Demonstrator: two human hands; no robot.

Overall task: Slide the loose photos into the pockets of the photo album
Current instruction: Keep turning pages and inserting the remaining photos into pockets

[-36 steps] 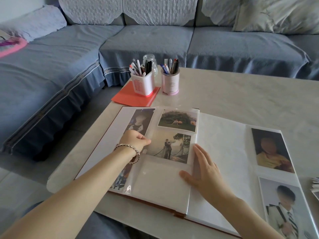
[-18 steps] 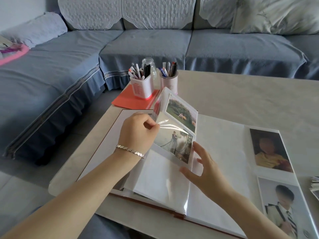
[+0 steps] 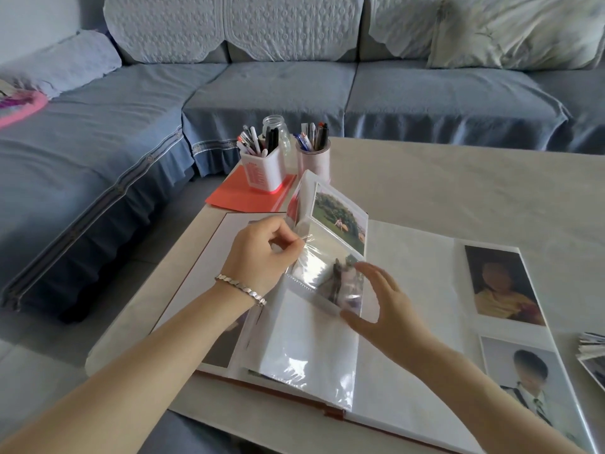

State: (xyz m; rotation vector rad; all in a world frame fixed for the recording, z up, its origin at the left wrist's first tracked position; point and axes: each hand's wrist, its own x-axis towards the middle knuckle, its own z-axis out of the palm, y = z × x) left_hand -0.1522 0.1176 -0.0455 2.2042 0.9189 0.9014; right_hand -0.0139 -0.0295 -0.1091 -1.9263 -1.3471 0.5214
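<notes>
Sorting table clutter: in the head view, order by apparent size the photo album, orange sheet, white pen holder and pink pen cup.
1. photo album, by far the largest
2. orange sheet, partly covered
3. white pen holder and pink pen cup look alike; not ranked

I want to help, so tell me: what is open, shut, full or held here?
Photo album: lying open.
Page: lifted, tilted up.
Left hand: pinches the page's plastic.
Right hand: open, by the page's edge.
Glass jar: no lid on.
Pen cups: full of pens.
Loose photos: stacked, untouched.
</notes>
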